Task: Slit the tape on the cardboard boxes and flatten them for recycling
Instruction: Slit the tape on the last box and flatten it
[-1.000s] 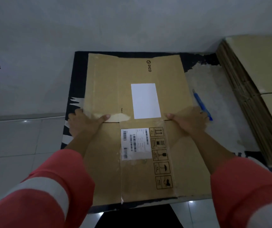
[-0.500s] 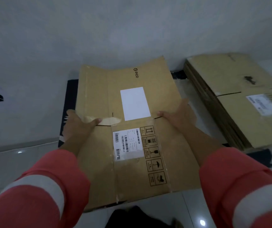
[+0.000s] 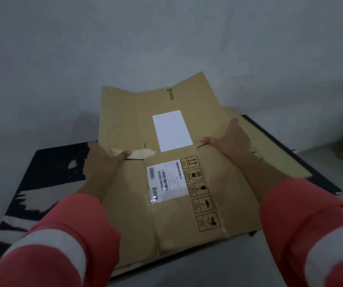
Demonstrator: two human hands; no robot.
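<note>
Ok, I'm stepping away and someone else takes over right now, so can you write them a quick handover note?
Left hand grips the flattened box at its left edge, thumb on top; right hand grips its right edge likewise.
Box is over the dark mat, far half tilted up.
Done: this box is flattened.
Left: probably lay it on the flat cardboard to the right; no other boxes in view.

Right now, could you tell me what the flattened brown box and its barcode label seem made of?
The flattened brown box: matte corrugated cardboard, judging by creased folds and layered edges. The white barcode label: probably paper under glossy clear film; its lower corner glints.
</note>
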